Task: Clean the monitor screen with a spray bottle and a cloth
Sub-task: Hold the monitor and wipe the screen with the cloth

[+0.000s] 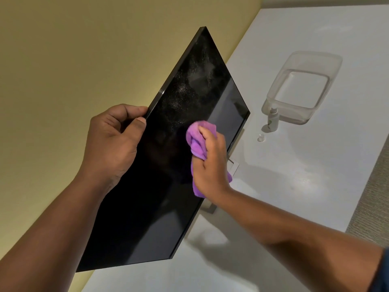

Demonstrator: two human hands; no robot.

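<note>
Yellow wall fills the space behind the monitor, which stands on a white table. On the monitor's left, the left hand grips its top edge, fingers curled round the rim, most likely to keep it from wobbling while it gets rubbed. In the middle of the monitor's dark screen, the right hand holds a bunched purple cloth and presses it flat on the glass. Misty spray spots sit on the screen just above the cloth, so that part looks not yet wiped. To the right of the monitor, the small spray bottle stands on the table, well away from both hands. Its tiny cap, I think, lies beside it. A clear plastic tub sits right behind the bottle.
</note>
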